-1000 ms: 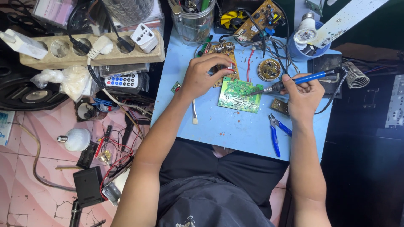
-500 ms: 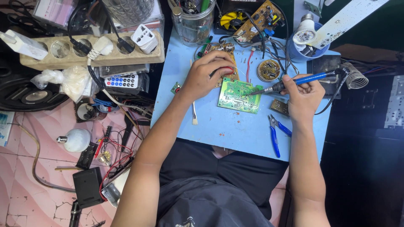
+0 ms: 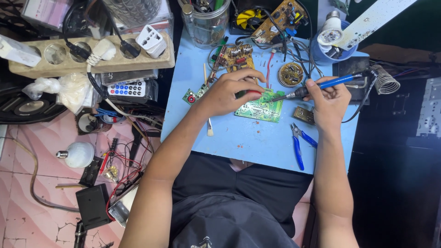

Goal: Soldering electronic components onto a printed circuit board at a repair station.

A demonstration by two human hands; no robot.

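A green circuit board (image 3: pixel 260 109) lies near the middle of the small blue table (image 3: pixel 248 138). My left hand (image 3: pixel 227 92) rests on the board's left edge, its fingers closed around a small red-handled tool that is mostly hidden. My right hand (image 3: pixel 328 101) grips a blue-handled soldering iron (image 3: pixel 321 86), and the iron's tip touches the board's upper right part.
Blue-handled cutters (image 3: pixel 299 140) lie right of the board, a small brush (image 3: pixel 209 126) to its left. Other circuit boards (image 3: pixel 236 56), a round board (image 3: pixel 291 74), a jar of tools (image 3: pixel 206 20) and a coil iron stand (image 3: pixel 383 79) crowd the far edge. A power strip (image 3: pixel 87 55), remote (image 3: pixel 126 88) and bulb (image 3: pixel 78 154) sit left.
The soldering iron tip has shifted a little left onto the board. My left hand has closed in slightly over the board's edge.
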